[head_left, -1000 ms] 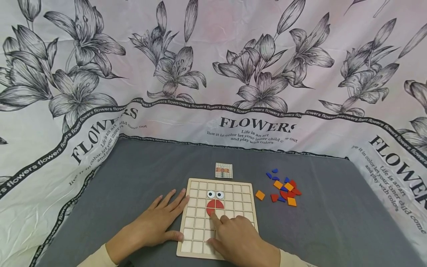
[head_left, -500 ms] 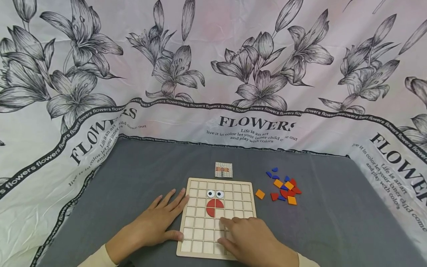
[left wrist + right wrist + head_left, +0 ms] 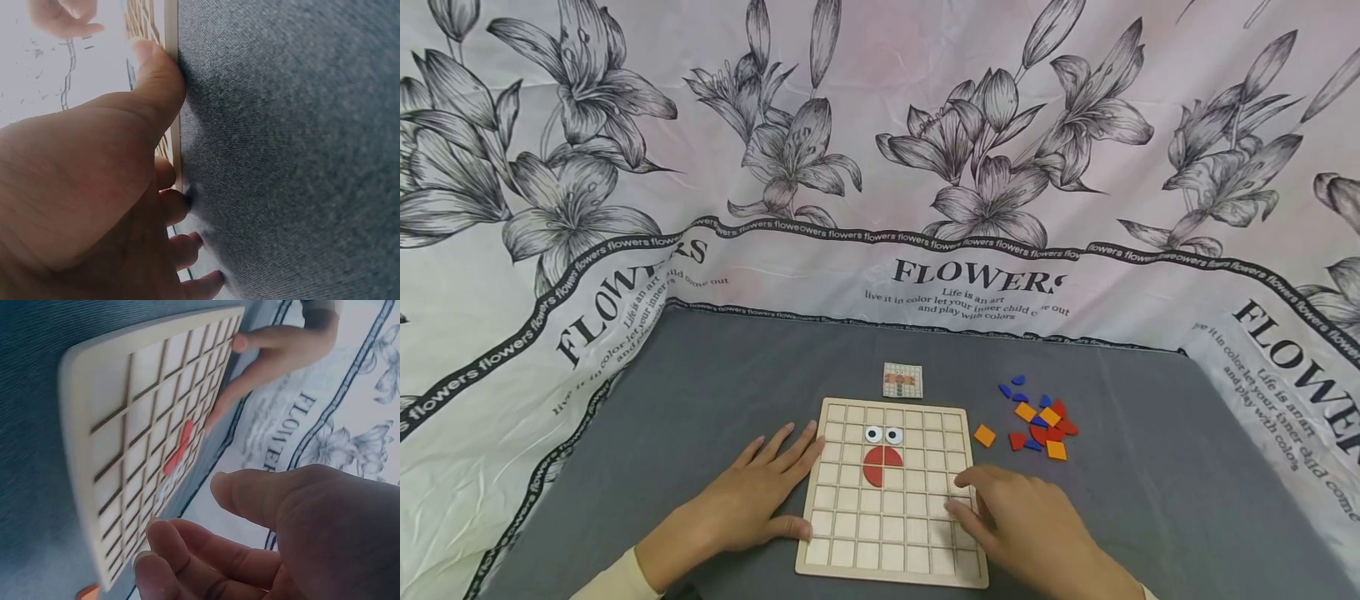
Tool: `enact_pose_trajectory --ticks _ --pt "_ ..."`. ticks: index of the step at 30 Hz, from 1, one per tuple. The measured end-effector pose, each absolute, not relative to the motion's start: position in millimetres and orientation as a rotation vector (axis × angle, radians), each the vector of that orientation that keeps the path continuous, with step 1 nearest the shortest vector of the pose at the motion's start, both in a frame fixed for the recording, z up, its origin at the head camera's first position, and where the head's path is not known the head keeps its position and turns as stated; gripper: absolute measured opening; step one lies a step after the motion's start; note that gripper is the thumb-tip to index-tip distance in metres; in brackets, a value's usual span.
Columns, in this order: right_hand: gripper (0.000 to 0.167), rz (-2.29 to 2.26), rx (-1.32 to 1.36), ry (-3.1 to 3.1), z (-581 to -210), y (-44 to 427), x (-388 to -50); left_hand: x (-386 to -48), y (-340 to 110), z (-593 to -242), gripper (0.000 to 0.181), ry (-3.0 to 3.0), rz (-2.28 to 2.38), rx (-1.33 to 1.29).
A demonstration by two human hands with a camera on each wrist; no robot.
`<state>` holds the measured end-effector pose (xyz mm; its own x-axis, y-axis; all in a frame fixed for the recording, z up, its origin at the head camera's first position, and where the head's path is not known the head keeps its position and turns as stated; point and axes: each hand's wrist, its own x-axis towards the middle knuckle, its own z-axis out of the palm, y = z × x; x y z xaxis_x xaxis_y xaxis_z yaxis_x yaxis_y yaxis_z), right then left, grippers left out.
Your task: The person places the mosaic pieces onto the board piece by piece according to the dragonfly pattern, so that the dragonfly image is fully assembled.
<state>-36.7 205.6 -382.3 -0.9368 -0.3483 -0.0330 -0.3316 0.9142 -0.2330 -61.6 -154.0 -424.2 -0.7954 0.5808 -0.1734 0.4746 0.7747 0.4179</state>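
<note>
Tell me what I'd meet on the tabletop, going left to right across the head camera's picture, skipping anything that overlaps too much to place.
Left hand → first googly eye → second googly eye → right hand.

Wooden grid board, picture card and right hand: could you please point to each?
Wooden grid board [image 3: 892, 504], head view: a bare cell near its middle.
Picture card [image 3: 902, 381], head view: its printed face.
Right hand [image 3: 1032, 515], head view: its back.
</note>
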Motion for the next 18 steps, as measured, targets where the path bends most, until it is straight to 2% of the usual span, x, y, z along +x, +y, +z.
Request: enact_pose_trajectory --ticks 10,18 --pt "0.022 -0.232 -0.426 3.125 -389 235 -36 -61 -153 -423 0.106 2.678 0.512 0.818" --pt "0.022 -0.161 -0.533 3.283 -403 259 -45 -61 -154 -425 0.107 2.677 0.52 0.808"
